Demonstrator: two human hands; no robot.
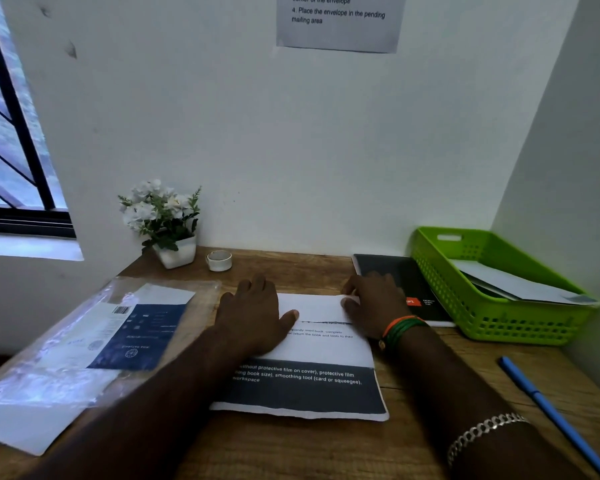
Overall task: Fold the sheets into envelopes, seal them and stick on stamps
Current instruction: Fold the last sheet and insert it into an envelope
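On my feed, a printed sheet [321,355] lay flat on the wooden desk [326,445], near the middle, its near part a dark band with white lettering and its far part white with a few lines of small print. The left hand [253,317] rested palm down on the sheet's left side, fingers straight and spread, thumb pointing right across the paper. The right hand [374,299] sat at the sheet's far right corner, fingers curled over the edge and thumb under it, pinching that corner, which looked lifted a little off the desk. I saw orange and green bangles at the right wrist and a silver chain bracelet farther up that arm. To the left of the sheet lay a clear plastic packet [94,344] holding white and dark blue printed sheets, partly overhanging the desk edge. Against the back wall stood a small white pot of white flowers [163,220], and just beside it a roll of tape [219,260]. A dark notebook [402,285] lay to the right of the sheet, partly under the right hand, and beyond it a green basket [492,320] held white papers. A blue pen [551,414] lay near the right edge of the desk.
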